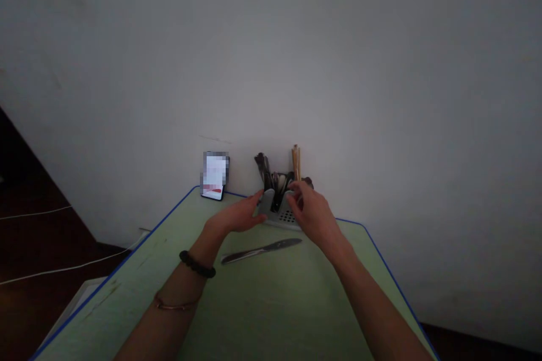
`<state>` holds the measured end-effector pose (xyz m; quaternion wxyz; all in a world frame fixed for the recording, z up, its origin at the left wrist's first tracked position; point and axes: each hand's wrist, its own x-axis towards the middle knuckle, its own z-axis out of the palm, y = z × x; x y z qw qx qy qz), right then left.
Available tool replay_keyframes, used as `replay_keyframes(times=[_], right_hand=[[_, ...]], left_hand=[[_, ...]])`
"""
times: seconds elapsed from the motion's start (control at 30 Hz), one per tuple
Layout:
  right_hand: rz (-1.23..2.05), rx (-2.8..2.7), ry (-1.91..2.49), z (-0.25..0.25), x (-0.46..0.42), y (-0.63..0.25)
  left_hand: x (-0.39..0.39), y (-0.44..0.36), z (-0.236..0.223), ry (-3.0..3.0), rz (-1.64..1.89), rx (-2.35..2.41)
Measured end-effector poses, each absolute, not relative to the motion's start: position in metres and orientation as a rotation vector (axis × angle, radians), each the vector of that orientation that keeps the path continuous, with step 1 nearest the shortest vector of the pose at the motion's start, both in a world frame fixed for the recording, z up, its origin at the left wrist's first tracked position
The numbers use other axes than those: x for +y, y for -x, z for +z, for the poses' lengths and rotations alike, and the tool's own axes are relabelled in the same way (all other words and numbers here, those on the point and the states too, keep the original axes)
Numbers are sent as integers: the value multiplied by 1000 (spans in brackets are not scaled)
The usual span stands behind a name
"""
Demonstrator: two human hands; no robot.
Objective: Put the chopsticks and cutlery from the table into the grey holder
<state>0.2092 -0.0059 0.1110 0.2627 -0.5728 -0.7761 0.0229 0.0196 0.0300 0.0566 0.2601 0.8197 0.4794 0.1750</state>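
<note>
A grey cutlery holder [288, 217] with round holes in its front and a notch in the middle stands near the table's back edge. Dark-handled and metal utensils [263, 168] and a bundle of chopsticks [296, 161] rise out of it. My left hand [239, 215] grips its left side, thumb at the front and fingers along the edge. Curled over the front right part is my right hand [312, 210], its fingers closed near the rim; whatever they hold is hidden. A metal table knife [262, 250] lies flat on the table in front of the holder, apart from both hands.
The light green table [254, 316] has a blue edge and meets a plain wall [359, 96]. A phone [215, 176] with a lit screen leans against the wall at the back left. White cables [76, 265] run at floor level to the left.
</note>
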Motion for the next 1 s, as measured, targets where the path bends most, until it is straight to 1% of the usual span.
replay_keyframes(times=[0.17, 0.27, 0.33, 0.53, 0.63, 0.77, 0.93, 1.0], right_hand=[[446, -2420, 1433, 49, -30, -215], [511, -2513, 1404, 21, -36, -211], [533, -2560, 1455, 13, -37, -207], [539, -2724, 1724, 21, -53, -196], [544, -2764, 1771, 27, -59, -197], [593, -2787, 1824, 36, -54, -214], [525, -2673, 1966, 41, -36, -246], [548, -2629, 1985, 40, -31, -257]], left_hand=[[32, -17, 53, -2271, 356, 1333], [32, -14, 52, -2278, 251, 1359], [31, -13, 53, -2278, 214, 1363], [30, -15, 51, -2263, 186, 1417], [30, -16, 49, -2257, 129, 1416], [28, -16, 50, -2253, 74, 1399], [24, -28, 47, -2256, 47, 1316], [23, -35, 43, -2264, 22, 1279]])
